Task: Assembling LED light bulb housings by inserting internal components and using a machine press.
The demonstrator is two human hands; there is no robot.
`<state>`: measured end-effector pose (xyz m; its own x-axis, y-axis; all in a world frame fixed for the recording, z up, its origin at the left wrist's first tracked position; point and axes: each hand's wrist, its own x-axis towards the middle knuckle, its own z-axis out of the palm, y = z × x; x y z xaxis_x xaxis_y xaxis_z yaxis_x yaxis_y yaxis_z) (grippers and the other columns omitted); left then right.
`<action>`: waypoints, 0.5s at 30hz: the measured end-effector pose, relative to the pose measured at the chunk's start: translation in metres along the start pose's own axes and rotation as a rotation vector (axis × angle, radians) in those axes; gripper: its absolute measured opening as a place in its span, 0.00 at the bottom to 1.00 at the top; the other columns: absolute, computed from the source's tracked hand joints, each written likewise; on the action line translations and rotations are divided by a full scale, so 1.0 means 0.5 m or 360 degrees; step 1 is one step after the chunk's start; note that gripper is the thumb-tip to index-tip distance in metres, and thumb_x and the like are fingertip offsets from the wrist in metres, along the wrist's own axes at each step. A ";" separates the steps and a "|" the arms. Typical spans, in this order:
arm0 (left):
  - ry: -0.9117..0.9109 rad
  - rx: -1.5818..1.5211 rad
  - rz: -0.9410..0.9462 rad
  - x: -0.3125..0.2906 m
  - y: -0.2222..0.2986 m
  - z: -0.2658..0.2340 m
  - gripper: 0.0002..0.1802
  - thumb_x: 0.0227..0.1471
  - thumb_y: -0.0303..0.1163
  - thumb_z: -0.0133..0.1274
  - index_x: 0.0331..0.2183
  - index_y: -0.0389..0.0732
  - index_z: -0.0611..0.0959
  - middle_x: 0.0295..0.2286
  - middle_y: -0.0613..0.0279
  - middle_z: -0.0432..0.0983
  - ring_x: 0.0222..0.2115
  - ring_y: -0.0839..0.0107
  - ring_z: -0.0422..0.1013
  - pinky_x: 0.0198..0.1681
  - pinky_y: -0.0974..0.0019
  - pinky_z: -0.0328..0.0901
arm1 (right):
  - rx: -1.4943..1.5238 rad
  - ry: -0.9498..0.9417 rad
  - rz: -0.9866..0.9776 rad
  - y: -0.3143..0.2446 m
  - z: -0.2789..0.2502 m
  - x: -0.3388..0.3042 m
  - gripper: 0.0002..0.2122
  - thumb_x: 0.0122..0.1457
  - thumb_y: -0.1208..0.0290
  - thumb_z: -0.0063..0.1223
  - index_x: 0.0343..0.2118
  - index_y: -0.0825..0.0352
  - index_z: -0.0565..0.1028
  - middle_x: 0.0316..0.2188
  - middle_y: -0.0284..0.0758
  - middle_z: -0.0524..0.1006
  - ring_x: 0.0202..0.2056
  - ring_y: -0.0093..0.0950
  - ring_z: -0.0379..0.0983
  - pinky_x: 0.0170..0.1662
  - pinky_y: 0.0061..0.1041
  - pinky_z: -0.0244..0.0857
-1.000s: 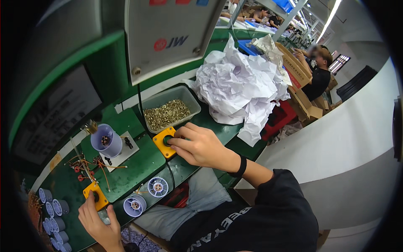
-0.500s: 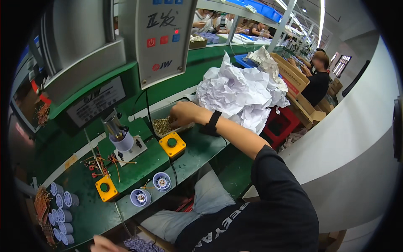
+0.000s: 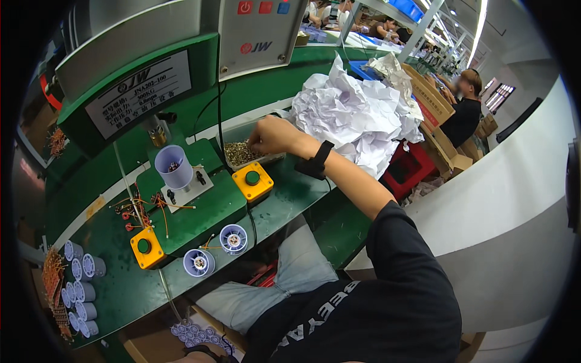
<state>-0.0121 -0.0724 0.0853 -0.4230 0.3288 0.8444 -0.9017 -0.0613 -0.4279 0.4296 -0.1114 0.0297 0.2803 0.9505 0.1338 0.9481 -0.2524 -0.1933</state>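
Note:
My right hand [image 3: 272, 134] reaches into a clear-walled bin [image 3: 275, 158] of small brass-coloured parts [image 3: 238, 152]. Its fingers are curled together and point down at the parts; whatever is between them is hidden. Of my left arm only a strip of wrist [image 3: 196, 357] with a dark band shows at the lower edge, and its fingers are out of sight. A pale purple cup-shaped housing [image 3: 174, 168] stands upright on the press fixture, with small metal parts inside. Above it is the press's brass-coloured tip [image 3: 158, 137]. Two more housings, one [image 3: 199, 262] and another [image 3: 233, 239], sit at the bench's front edge.
Yellow button boxes, one [image 3: 147, 247] on the left and one [image 3: 252, 181] on the right, flank the green fixture base. Red-and-orange wired pieces [image 3: 130, 212] lie beside it. Several housings [image 3: 85, 291] line the far left. Crumpled white paper [image 3: 345, 115] lies beyond my right wrist.
The press tip has risen out of the purple housing. My left hand has dropped mostly out of the lower edge. My right hand stays at the bin while the whole view shifts.

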 end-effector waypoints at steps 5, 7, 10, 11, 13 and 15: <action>0.0049 0.0198 -0.0406 0.014 -0.037 0.016 0.35 0.59 0.35 0.54 0.66 0.60 0.65 0.67 0.85 0.53 0.29 0.70 0.70 0.32 0.57 0.61 | 0.0102 0.0193 -0.0018 0.013 0.006 -0.015 0.09 0.49 0.70 0.60 0.33 0.59 0.87 0.29 0.38 0.84 0.31 0.40 0.82 0.39 0.36 0.77; -0.0081 0.0307 -0.0648 0.017 -0.035 0.019 0.33 0.61 0.38 0.51 0.66 0.60 0.64 0.67 0.85 0.52 0.30 0.70 0.69 0.34 0.57 0.61 | 0.0149 0.0200 -0.0017 0.008 -0.011 -0.022 0.08 0.50 0.70 0.62 0.34 0.60 0.87 0.29 0.38 0.84 0.31 0.38 0.82 0.39 0.34 0.76; -0.0088 0.0539 -0.0856 0.028 -0.030 0.018 0.31 0.63 0.40 0.47 0.66 0.60 0.64 0.67 0.84 0.53 0.32 0.71 0.70 0.35 0.57 0.62 | 0.0223 0.0223 -0.0002 -0.014 -0.065 -0.035 0.07 0.53 0.70 0.64 0.34 0.62 0.87 0.29 0.38 0.85 0.31 0.34 0.82 0.39 0.30 0.76; -0.0040 0.0712 -0.0936 0.031 -0.027 0.018 0.30 0.64 0.40 0.45 0.67 0.60 0.64 0.66 0.84 0.55 0.33 0.72 0.70 0.35 0.58 0.62 | 0.0310 0.0242 -0.0013 -0.020 -0.084 -0.043 0.07 0.54 0.70 0.65 0.35 0.64 0.86 0.29 0.38 0.85 0.30 0.32 0.82 0.39 0.27 0.76; 0.0026 0.0889 -0.1025 0.014 -0.015 0.000 0.29 0.65 0.40 0.43 0.67 0.60 0.64 0.65 0.84 0.57 0.35 0.73 0.70 0.36 0.59 0.62 | 0.0485 0.0276 -0.0036 -0.039 -0.123 -0.054 0.07 0.56 0.70 0.66 0.35 0.66 0.86 0.29 0.36 0.85 0.30 0.27 0.82 0.38 0.23 0.75; 0.0082 0.1109 -0.0787 -0.031 0.020 -0.081 0.51 0.52 0.60 0.58 0.62 0.30 0.64 0.45 0.55 0.70 0.32 0.72 0.61 0.40 0.65 0.55 | 0.0603 0.0272 0.0015 -0.072 -0.150 -0.067 0.07 0.57 0.70 0.66 0.35 0.67 0.86 0.29 0.35 0.85 0.30 0.25 0.82 0.38 0.22 0.75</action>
<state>-0.0111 -0.0400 0.0547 0.0229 0.5121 0.8586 -0.8375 -0.4592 0.2962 0.3974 -0.1476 0.1052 0.3400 0.8968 0.2833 0.8319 -0.1462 -0.5353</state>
